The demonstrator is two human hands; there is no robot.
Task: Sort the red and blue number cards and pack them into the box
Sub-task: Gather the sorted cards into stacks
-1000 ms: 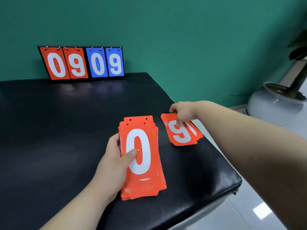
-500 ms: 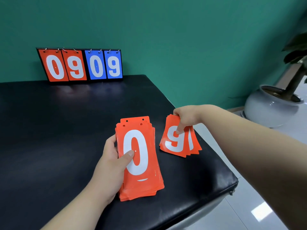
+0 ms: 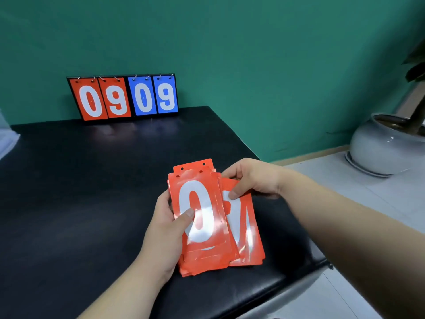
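Note:
My left hand grips a thick stack of red number cards, thumb on the white 0 of the top card. My right hand pinches a smaller bunch of red cards at its top edge, thumb on the front. This bunch lies against the right side of the big stack, partly tucked behind it. Both bunches hang just above the black table. No loose blue cards and no box are in view.
A flip scoreboard reading 09 in red and 09 in blue stands at the table's far edge against the green wall. A grey plant pot sits on the floor to the right. The table's right edge runs close beside my right arm.
My right hand lifted the small bunch of red cards off the table and carried it left, up against the stack in my left hand. The left hand raised its stack slightly.

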